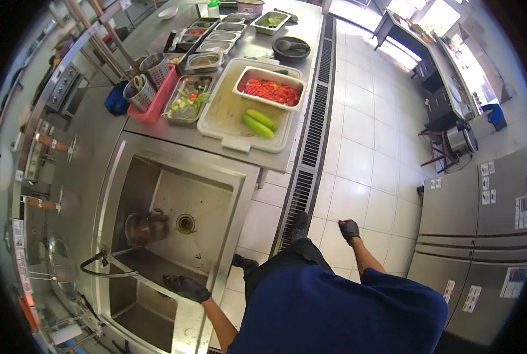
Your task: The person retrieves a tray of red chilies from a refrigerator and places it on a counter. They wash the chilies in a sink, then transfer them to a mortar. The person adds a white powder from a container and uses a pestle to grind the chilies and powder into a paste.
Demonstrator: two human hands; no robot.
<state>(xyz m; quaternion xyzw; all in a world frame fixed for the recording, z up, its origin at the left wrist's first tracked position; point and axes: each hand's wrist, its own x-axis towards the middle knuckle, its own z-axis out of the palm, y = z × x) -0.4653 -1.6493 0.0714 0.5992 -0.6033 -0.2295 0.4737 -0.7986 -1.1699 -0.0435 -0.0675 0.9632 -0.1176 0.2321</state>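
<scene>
My left hand [187, 287], in a black glove, hovers at the divider between the two basins of a steel sink [241, 208], with nothing visible in it. The larger basin holds a brownish, see-through container [146, 228] beside the drain [185, 222]. My right hand [349, 231], also gloved in black, hangs over the tiled floor with its fingers curled. A small red spot shows at those fingers; whether something is held is unclear. Ahead, a white cutting board [221, 106] bears two green cucumber-like vegetables [259, 123] and a steel pan of red chillies [270, 90].
A black faucet hose [108, 273] arches over the sink. Left of the board are a tray of vegetable scraps [186, 101] and a pink basket [150, 108] with perforated utensil holders. A floor drain grate [305, 177] runs alongside the counter. Steel refrigerators [449, 208] stand at right.
</scene>
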